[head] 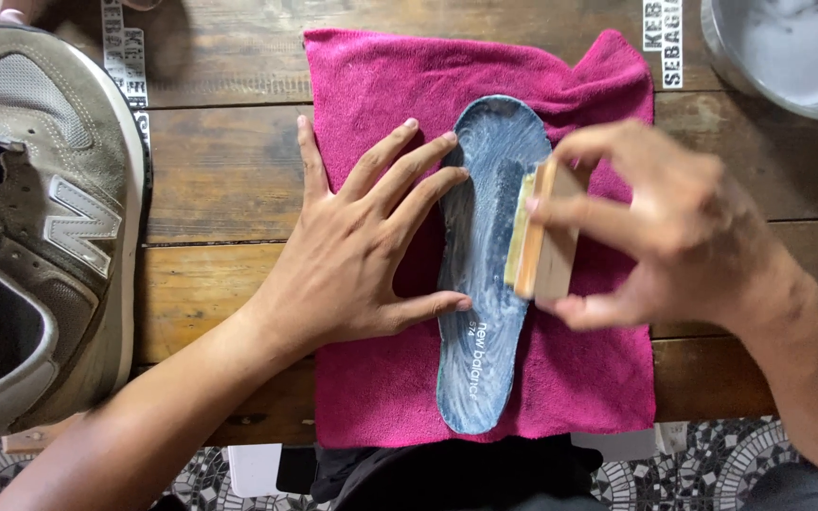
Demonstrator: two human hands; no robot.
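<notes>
Right hand (665,227) clamped on wooden brush (543,232), bristles against the blue insole (480,284). Left hand (362,251) flat, fingers spread, fingertips pinning the insole's edge. Insole lies lengthwise on magenta towel (371,378), wooden table (210,180). Grey sneaker (49,218) far left; metal bowl (788,52) upper right.

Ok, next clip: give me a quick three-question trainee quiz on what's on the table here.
1. True or false: the insole lies on a pink cloth.
2. What does the right hand hold? A) sponge B) wooden brush C) spray bottle
3. Which hand steadies the insole's edge?

Key:
1. True.
2. B, the wooden brush, bristles against the insole.
3. The left hand, fingertips and thumb on the insole; a grey shoe lies beyond it.
</notes>
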